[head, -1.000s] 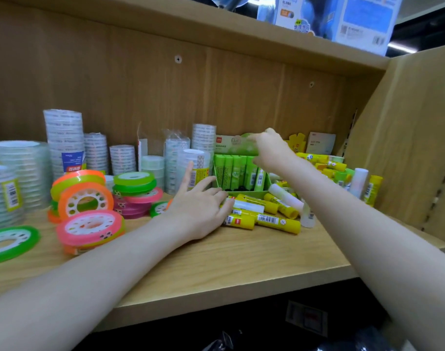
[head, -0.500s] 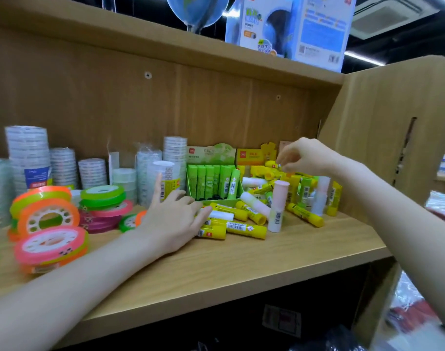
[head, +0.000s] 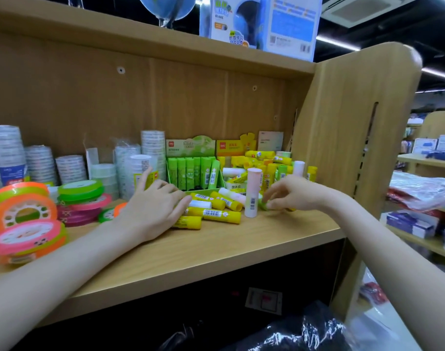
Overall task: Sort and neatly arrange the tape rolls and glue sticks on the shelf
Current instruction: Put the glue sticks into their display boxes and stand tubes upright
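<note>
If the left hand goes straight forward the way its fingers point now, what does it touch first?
The left hand points right and toward the back; its fingertips already seem to touch the lying yellow glue sticks. Pushed on, it would meet those first, then likely the green box. Depth is uncertain.

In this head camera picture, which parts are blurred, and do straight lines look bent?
Head view: the stacked neon pink and orange tape rolls at the left edge are smeared by motion blur; the loose yellow glue sticks are fairly sharp; the wooden shelf board bows from wide-angle distortion; the small green thing pinched by the right hand is too blurred to identify.
</note>
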`<act>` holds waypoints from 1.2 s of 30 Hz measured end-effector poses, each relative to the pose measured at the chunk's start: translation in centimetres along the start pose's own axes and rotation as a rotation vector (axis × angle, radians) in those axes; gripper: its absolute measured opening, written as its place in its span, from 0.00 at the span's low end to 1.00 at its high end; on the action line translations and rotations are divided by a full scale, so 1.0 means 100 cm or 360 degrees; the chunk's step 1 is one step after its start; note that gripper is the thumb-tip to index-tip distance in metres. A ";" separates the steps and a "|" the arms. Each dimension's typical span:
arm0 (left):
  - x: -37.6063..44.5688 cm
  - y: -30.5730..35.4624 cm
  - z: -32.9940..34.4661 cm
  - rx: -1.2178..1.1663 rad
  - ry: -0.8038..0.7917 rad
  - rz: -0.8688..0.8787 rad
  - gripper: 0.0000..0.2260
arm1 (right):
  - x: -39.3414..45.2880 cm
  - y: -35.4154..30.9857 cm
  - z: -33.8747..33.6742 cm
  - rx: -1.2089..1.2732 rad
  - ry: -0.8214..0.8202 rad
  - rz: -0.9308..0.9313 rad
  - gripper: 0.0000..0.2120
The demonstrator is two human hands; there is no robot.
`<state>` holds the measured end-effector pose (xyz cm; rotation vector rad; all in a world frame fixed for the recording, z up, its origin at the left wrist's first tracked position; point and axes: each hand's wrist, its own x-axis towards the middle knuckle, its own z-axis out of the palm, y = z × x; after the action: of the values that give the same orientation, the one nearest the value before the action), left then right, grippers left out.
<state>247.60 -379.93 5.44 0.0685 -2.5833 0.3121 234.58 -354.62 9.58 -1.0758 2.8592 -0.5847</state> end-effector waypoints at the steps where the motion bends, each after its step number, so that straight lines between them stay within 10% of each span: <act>1: 0.001 -0.001 0.001 -0.0018 -0.0024 0.0005 0.42 | -0.002 0.001 -0.001 0.0009 0.0069 0.0030 0.04; 10: 0.003 -0.005 0.006 -0.0206 -0.0121 0.0046 0.42 | -0.004 0.003 0.009 -0.0123 0.0388 0.0161 0.11; 14: 0.004 -0.005 0.007 -0.0261 -0.0111 0.0030 0.42 | -0.021 -0.012 -0.016 0.0887 0.0855 0.0113 0.20; 18: 0.003 -0.003 0.006 -0.0408 -0.0197 0.0011 0.27 | -0.016 -0.062 -0.034 0.1408 0.0729 -0.0323 0.26; 25: 0.001 -0.003 0.007 -0.0500 -0.0282 -0.0051 0.22 | 0.077 -0.133 0.018 0.0351 0.0629 -0.0157 0.24; 36: 0.004 -0.011 0.013 -0.0639 -0.0377 -0.0071 0.22 | 0.120 -0.124 0.030 -0.0105 0.0869 0.0018 0.10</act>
<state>246.74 -381.31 4.74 0.0184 -2.8212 -0.2482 233.81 -371.89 12.44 -1.0393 3.3585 -0.9136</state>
